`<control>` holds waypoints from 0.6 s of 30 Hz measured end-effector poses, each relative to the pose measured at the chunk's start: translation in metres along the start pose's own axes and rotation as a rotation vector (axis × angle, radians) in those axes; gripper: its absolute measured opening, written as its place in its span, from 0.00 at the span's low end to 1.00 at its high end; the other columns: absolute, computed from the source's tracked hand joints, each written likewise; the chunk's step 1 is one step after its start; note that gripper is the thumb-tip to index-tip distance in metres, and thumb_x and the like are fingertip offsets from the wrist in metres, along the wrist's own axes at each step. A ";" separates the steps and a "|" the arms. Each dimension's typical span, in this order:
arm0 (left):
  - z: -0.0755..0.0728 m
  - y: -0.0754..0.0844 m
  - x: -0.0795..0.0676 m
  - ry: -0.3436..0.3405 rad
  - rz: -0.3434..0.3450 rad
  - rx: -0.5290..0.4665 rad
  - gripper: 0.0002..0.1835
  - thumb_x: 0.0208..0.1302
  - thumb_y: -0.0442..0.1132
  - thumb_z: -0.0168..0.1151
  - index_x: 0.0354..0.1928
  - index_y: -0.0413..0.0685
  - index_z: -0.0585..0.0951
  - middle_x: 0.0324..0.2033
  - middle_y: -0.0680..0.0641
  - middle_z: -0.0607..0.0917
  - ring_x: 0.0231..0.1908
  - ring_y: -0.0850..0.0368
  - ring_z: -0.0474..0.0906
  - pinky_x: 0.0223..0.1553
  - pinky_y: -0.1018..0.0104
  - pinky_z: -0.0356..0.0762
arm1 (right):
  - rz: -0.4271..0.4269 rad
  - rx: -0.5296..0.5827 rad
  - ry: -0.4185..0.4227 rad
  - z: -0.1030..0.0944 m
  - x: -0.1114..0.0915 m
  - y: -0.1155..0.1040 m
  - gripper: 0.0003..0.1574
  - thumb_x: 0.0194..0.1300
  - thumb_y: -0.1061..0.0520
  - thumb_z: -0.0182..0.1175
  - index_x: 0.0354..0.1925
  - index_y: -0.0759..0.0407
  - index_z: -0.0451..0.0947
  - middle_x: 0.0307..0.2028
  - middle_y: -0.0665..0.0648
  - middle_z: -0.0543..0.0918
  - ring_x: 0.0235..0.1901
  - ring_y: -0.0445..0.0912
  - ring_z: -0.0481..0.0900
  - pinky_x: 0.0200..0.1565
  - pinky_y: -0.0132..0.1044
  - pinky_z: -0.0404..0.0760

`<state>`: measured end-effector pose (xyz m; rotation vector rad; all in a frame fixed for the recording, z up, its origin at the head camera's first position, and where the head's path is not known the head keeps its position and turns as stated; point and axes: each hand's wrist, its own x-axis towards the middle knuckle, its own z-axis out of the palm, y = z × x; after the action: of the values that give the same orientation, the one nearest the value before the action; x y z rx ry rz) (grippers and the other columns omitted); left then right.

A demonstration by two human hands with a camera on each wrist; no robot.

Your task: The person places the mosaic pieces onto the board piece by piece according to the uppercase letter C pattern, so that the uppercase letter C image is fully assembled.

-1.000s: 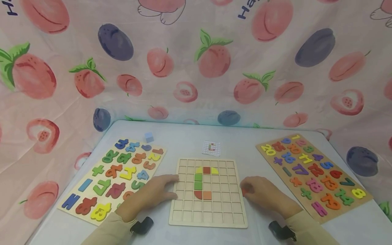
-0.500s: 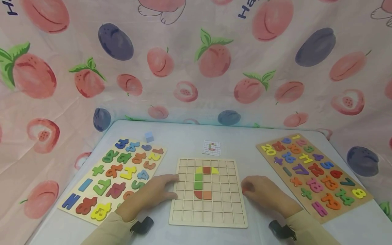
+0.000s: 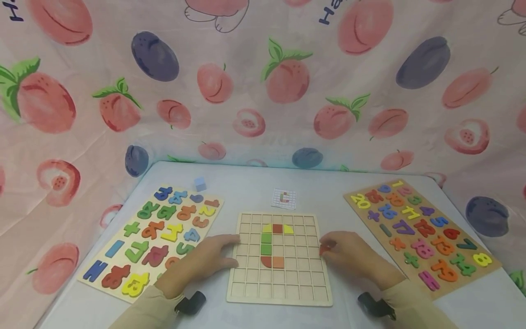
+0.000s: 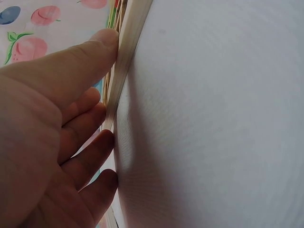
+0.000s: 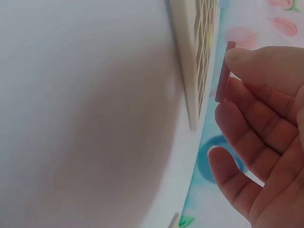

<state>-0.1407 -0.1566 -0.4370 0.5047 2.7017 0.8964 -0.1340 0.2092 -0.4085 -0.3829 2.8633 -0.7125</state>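
Note:
A wooden grid board lies in the middle of the table. On it, yellow corner pieces, a red square, green tiles, a red rounded tile and an orange tile form a C shape. My left hand touches the board's left edge with relaxed fingers and thumb, also seen along its side in the left wrist view. My right hand pinches a thin red tile between thumb and fingers, at the board's right edge and raised above the table.
Behind the board lies a small printed card with a C pattern on a grid. Number puzzle boards flank it, one on the left and one on the right. A light blue cube sits at the back left.
My right hand has shifted slightly left with the red tile, up to the board's right edge. The left hand and the tiles on the board stay put.

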 end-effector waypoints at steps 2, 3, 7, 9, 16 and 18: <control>0.000 0.000 0.000 0.000 -0.001 0.002 0.30 0.60 0.44 0.73 0.65 0.51 0.77 0.64 0.48 0.77 0.68 0.45 0.67 0.68 0.45 0.65 | -0.024 0.004 -0.002 0.001 0.001 -0.005 0.15 0.61 0.56 0.69 0.48 0.57 0.84 0.42 0.49 0.86 0.49 0.52 0.82 0.55 0.53 0.80; 0.000 0.000 0.000 0.002 0.000 0.003 0.30 0.60 0.44 0.73 0.65 0.51 0.77 0.64 0.48 0.77 0.68 0.45 0.67 0.68 0.45 0.65 | -0.038 0.002 -0.003 0.001 0.002 -0.007 0.15 0.61 0.57 0.69 0.47 0.57 0.84 0.42 0.49 0.86 0.49 0.52 0.82 0.54 0.53 0.80; 0.001 0.000 0.000 0.005 0.003 0.008 0.30 0.60 0.44 0.73 0.65 0.50 0.77 0.64 0.48 0.77 0.68 0.44 0.67 0.68 0.45 0.65 | -0.052 -0.001 -0.010 0.005 0.005 -0.017 0.16 0.59 0.58 0.69 0.47 0.57 0.85 0.41 0.48 0.86 0.48 0.50 0.82 0.55 0.51 0.80; 0.001 0.000 0.000 0.004 0.003 0.008 0.30 0.60 0.44 0.73 0.65 0.50 0.77 0.64 0.48 0.77 0.68 0.45 0.67 0.68 0.45 0.65 | -0.047 0.002 -0.022 0.008 0.007 -0.023 0.15 0.59 0.58 0.70 0.46 0.57 0.85 0.40 0.46 0.85 0.47 0.48 0.81 0.54 0.50 0.79; 0.001 0.000 0.000 -0.006 -0.008 -0.001 0.30 0.60 0.44 0.73 0.65 0.51 0.77 0.64 0.48 0.77 0.68 0.45 0.67 0.68 0.45 0.65 | -0.076 -0.005 -0.055 0.016 0.014 -0.038 0.14 0.57 0.58 0.69 0.44 0.55 0.86 0.37 0.45 0.84 0.42 0.46 0.79 0.52 0.49 0.79; 0.000 0.000 0.000 -0.004 -0.009 0.000 0.30 0.60 0.44 0.73 0.65 0.51 0.77 0.64 0.48 0.77 0.68 0.45 0.67 0.67 0.45 0.65 | -0.117 -0.015 -0.048 0.018 0.016 -0.041 0.15 0.56 0.59 0.68 0.44 0.57 0.86 0.38 0.47 0.85 0.43 0.47 0.80 0.52 0.49 0.80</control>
<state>-0.1409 -0.1562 -0.4372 0.4929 2.6984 0.8924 -0.1366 0.1621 -0.4067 -0.5652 2.8219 -0.6911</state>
